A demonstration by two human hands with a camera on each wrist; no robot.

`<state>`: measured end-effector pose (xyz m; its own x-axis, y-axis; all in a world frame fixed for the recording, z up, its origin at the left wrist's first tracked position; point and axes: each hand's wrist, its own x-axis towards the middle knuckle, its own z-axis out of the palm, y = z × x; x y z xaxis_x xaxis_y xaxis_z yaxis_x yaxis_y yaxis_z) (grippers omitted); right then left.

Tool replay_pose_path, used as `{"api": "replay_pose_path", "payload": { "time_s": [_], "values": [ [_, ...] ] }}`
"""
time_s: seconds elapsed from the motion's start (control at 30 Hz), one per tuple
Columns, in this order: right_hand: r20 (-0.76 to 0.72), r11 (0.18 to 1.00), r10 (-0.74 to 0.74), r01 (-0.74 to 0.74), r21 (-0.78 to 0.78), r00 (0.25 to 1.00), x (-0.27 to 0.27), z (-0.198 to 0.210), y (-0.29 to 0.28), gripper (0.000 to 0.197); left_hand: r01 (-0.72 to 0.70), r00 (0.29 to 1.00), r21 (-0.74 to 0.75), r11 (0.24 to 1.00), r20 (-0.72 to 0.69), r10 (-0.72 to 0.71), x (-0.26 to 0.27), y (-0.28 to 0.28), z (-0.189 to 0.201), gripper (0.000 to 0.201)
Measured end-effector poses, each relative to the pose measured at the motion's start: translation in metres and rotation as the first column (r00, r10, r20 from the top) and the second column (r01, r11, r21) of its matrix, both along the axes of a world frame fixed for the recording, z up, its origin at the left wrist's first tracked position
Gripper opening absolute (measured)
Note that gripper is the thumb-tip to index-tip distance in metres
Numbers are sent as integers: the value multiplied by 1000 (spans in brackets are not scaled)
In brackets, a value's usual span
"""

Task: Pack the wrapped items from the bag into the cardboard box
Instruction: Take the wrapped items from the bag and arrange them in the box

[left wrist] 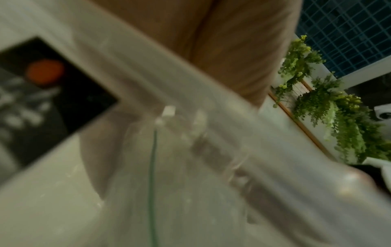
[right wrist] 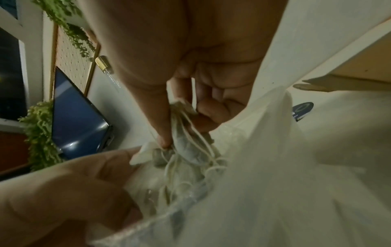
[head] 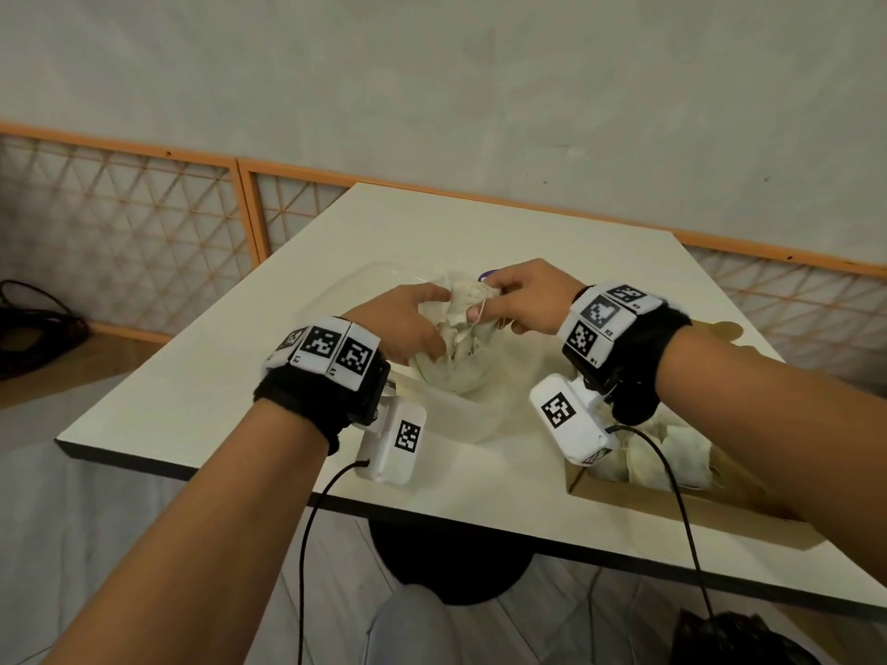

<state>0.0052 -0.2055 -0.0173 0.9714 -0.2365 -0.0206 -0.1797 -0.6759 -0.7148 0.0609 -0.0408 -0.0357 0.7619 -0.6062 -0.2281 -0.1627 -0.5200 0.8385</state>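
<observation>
A clear plastic bag (head: 456, 415) lies mid-table with several pale wrapped pouches (head: 456, 324) bunched at its mouth. My left hand (head: 408, 328) reaches into the bag, fingers curled round the bundle of pouches. My right hand (head: 509, 300) pinches one pouch (right wrist: 182, 133) by its top and strings between thumb and fingers. The cardboard box (head: 672, 501) sits at the table's right front corner, under my right forearm, with several wrapped items (head: 672, 453) lying inside. The left wrist view shows only blurred bag plastic (left wrist: 211, 150) and my palm.
The cream table (head: 480, 223) stands against a grey wall with orange-framed lattice panels (head: 120, 208). Black cables (head: 33, 319) lie on a bench at the left. Wrist-camera cords hang off the table's front edge. Green plants (left wrist: 338, 117) and a dark screen (right wrist: 78, 117) show in the wrist views.
</observation>
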Motion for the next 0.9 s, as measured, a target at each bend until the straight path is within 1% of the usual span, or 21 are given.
{"api": "replay_pose_path", "payload": {
  "time_s": [0.1, 0.13, 0.2, 0.27, 0.33, 0.37, 0.43, 0.47, 0.5, 0.57, 0.6, 0.67, 0.73, 0.8, 0.83, 0.9],
  "values": [
    [-116, 997, 26, -33, -63, 993, 3, -2, 1, 42, -15, 999, -68, 998, -42, 12, -3, -3, -1, 62],
    [-130, 997, 35, -45, -71, 991, 2, -2, 3, 43, -19, 998, -85, 996, -62, 14, -4, -4, -2, 57],
    [-82, 998, 41, -45, -47, 996, 1, -3, 5, 36, -26, 998, -96, 995, -58, 20, -5, -7, -3, 46],
    [9, 1000, 6, -6, -13, 1000, 0, -2, 5, 28, -40, 999, -91, 995, -20, 39, -4, -9, -5, 40],
    [48, 998, -55, 54, 20, 997, -1, -1, 2, 28, -60, 998, -91, 994, -7, 59, -3, -10, -7, 36],
    [25, 997, -65, 64, 37, 998, -2, -1, 0, 33, -67, 998, -94, 993, 1, 67, -2, -10, -8, 33],
    [-61, 998, -22, 26, 62, 998, -5, 0, -3, 48, -80, 996, -88, 993, 21, 82, -2, -12, -8, 29],
    [-100, 999, 15, -10, 53, 995, -9, 0, -3, 53, -83, 996, -77, 994, 22, 85, -1, -13, -7, 28],
    [-123, 999, 39, -37, 18, 992, -11, -1, -4, 54, -85, 996, -65, 994, 22, 87, -1, -14, -7, 27],
    [-120, 996, 26, -35, -76, 992, -14, -2, -4, 45, -108, 994, -49, 993, 6, 109, -1, -16, -4, 28],
    [-104, 996, 6, -16, -91, 995, -15, -2, -5, 41, -125, 992, -52, 991, -1, 125, -2, -15, -3, 29],
    [-73, 999, -50, 49, -12, 996, -16, -1, -7, 32, -139, 990, -99, 985, 2, 140, -1, -13, -1, 26],
    [-56, 982, -103, 111, 151, 993, -19, 2, -10, 24, -153, 987, -168, 974, 25, 160, 0, -12, -1, 23],
    [-57, 932, -120, 132, 337, 991, -24, 6, -12, 10, -181, 978, -264, 947, 51, 201, 2, -10, -2, 21],
    [-52, 902, -122, 133, 412, 991, -26, 8, -12, 8, -199, 969, -316, 928, 76, 234, 3, -9, -3, 22],
    [-28, 849, -129, 125, 513, 991, -31, 12, -12, 13, -239, 924, -410, 880, 182, 336, 7, -8, -4, 27]
  ]
}}
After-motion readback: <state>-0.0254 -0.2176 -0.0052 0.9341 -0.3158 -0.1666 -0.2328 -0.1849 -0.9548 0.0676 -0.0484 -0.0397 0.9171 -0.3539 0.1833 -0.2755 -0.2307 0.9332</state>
